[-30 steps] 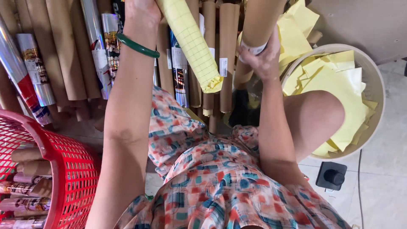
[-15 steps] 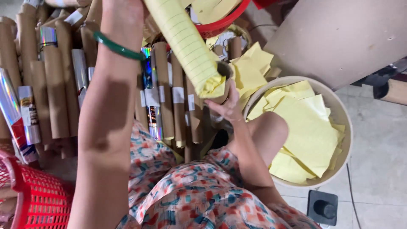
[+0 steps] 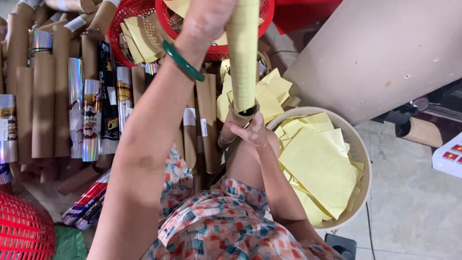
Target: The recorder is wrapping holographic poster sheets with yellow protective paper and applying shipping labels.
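My left hand (image 3: 211, 17) is raised at the top of the view, a green bangle (image 3: 182, 60) on its wrist, gripping a rolled yellow lined paper (image 3: 243, 53) that points down. The roll's lower end sits in the mouth of a brown cardboard tube (image 3: 237, 124). My right hand (image 3: 250, 131) holds that tube near its top rim, just above my knee.
Several cardboard tubes and shiny foil-wrapped tubes (image 3: 89, 113) lie in a row at left. A cream basin (image 3: 362, 159) of yellow sheets sits at right, red baskets (image 3: 130, 19) with yellow paper at the top, another red basket (image 3: 24, 231) bottom left, a brown board (image 3: 385, 53) upper right.
The yellow roll has swung from slanted to nearly upright and its lower end has entered the cardboard tube. The view has shifted, showing the red baskets at the top.
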